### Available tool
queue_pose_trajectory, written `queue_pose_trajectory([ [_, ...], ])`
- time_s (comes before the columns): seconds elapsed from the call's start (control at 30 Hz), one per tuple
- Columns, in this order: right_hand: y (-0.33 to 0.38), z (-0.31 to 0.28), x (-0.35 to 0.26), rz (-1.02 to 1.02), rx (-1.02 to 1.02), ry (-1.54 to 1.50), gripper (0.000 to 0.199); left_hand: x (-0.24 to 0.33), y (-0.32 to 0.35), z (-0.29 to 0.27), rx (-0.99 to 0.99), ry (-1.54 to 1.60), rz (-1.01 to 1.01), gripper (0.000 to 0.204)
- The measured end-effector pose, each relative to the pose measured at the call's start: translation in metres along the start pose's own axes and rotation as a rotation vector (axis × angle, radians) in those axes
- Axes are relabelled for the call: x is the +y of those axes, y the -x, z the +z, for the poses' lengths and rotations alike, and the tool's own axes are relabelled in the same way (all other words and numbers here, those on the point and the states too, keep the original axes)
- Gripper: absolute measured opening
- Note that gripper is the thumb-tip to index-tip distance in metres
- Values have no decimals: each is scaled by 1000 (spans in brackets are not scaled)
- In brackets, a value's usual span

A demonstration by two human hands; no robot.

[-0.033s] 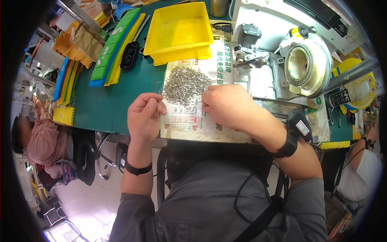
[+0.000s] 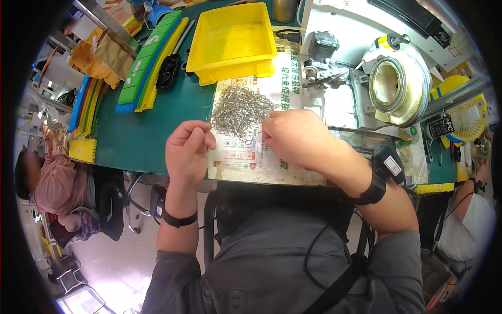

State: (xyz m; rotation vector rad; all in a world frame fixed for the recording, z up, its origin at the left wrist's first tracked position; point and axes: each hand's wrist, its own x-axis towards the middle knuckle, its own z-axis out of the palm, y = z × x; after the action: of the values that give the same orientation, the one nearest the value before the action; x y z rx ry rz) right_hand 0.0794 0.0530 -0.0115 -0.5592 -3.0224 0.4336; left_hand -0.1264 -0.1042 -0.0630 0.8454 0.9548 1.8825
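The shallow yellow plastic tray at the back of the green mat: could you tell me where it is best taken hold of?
Probably by the two short side rims of the shallow yellow plastic tray, one hand each, reaching from the front over the pile of small metal clips. It sits flat, open-topped and looks empty, with a turned-out lip all round.

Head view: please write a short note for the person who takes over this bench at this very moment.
Left hand: fingers curled shut, pinched together at the near left edge of the printed paper sheet; whether it holds a piece is too small to tell.
Right hand: palm down on the sheet, fingertips at the near edge of the pile of small metal wire parts.
The pile lies on the sheet, on the green mat.
Yellow tray: behind the pile; looks empty.
Done: nothing sorted is visible.
Left: seemingly the whole pile.
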Motion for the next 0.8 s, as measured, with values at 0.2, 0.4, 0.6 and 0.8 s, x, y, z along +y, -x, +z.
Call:
queue_pose_trajectory([
  [0.2,2,-4,-1,35,-80,-7,12,-1,1,-3,-2,3,-3,20],
  [0.4,2,-2,-1,-38,11,-65,11,0,1,0,1,-3,4,20],
  [0.6,-4,-8,-3,25,-175,-29,10,0,2,-1,9,-70,11,19],
  [0.8,12,5,1,5,34,-125,10,0,1,-1,10,0,17,19],
])
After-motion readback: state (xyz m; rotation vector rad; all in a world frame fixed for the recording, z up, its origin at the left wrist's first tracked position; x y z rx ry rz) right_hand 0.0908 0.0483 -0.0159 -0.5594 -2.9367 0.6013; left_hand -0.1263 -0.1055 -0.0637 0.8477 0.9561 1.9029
